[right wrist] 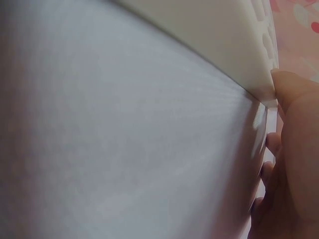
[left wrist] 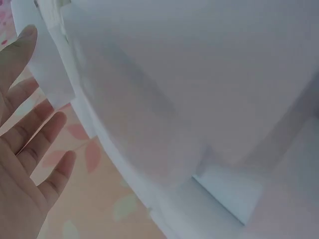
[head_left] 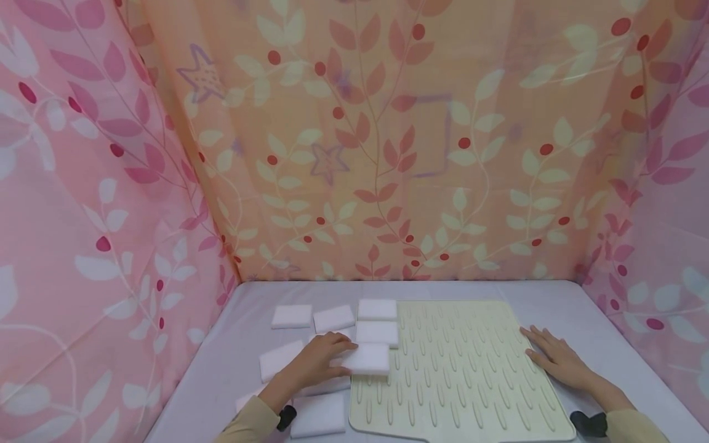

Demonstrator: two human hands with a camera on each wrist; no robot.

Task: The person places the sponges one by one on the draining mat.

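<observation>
My left hand (head_left: 324, 359) pinches a white sponge (head_left: 370, 359) between thumb and fingers, over the left edge of a cream ribbed mat (head_left: 454, 369). In the left wrist view the thumb and fingers spread about that sponge (left wrist: 42, 59). Two more white sponges lie in a column just beyond it, a far one (head_left: 378, 309) and a nearer one (head_left: 378, 333), on the mat's left edge. My right hand (head_left: 562, 362) rests at the mat's right edge, fingers extended. The right wrist view shows its thumb (right wrist: 294, 89) touching the mat's rim (right wrist: 219, 45).
Several loose white sponges lie left of the mat, among them one at the back (head_left: 292, 316) and one in front (head_left: 318, 415); some are partly hidden by the left arm. A white cloth (head_left: 221, 369) covers the table. Patterned curtains (head_left: 388, 154) enclose the back and sides.
</observation>
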